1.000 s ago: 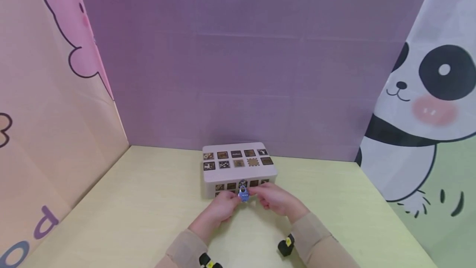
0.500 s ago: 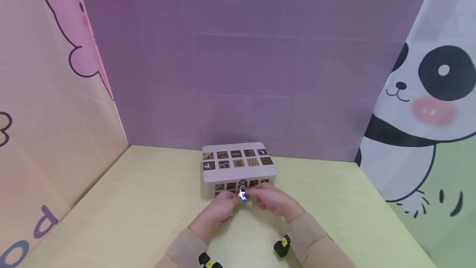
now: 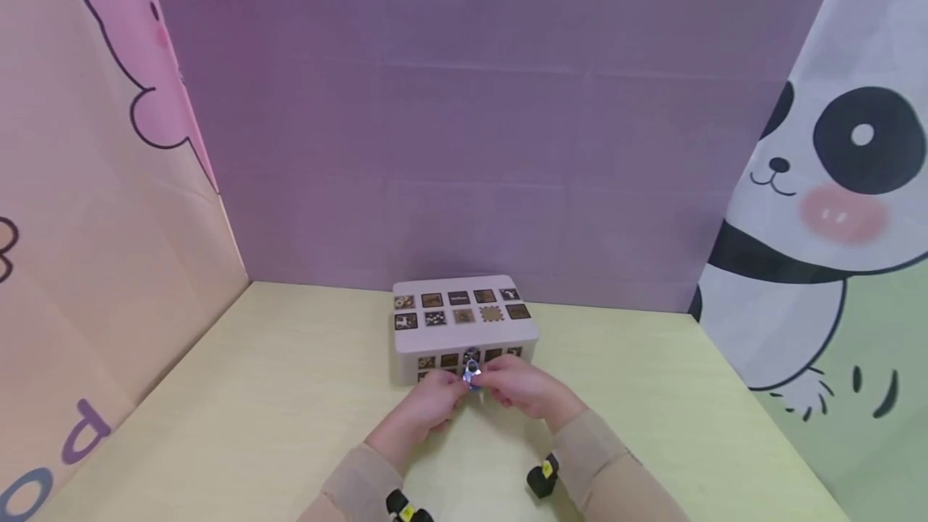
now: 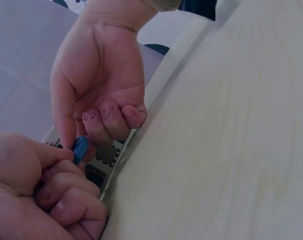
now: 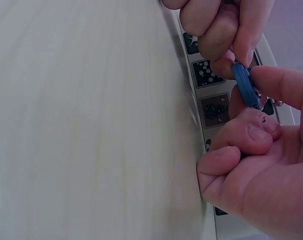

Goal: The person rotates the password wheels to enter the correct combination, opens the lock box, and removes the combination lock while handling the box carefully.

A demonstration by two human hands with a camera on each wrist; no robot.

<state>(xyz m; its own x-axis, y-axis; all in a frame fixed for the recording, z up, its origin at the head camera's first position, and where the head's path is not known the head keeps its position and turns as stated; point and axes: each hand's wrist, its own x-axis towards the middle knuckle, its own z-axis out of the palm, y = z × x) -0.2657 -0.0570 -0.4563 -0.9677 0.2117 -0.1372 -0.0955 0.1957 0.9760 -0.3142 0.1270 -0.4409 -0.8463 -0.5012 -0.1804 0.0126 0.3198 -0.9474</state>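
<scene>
A small blue padlock [image 3: 472, 377] hangs by its silver shackle at the front clasp of a pale box [image 3: 464, 335] printed with square pictures. From the left, my left hand [image 3: 435, 401] pinches the padlock's edge between thumb and fingertip, the other fingers curled under. My right hand [image 3: 529, 389] comes in from the right, its thumb and forefinger pinching the same padlock [image 5: 246, 86] from either side. In the right wrist view the remaining fingers of the right hand [image 5: 261, 165] are folded. Fingers cover much of the padlock's face.
The box stands near the back of a light wooden table [image 3: 290, 393], close to a purple backdrop [image 3: 464, 119]. A panda-printed panel [image 3: 834, 184] rises at the right and a peach panel [image 3: 109, 184] at the left. Black wrist mounts [image 3: 542, 475] sit at the sleeves.
My right hand and forearm have shifted slightly left, its fingertips now overlapping more of the padlock. The padlock's face briefly glinted. My left hand keeps its place.
</scene>
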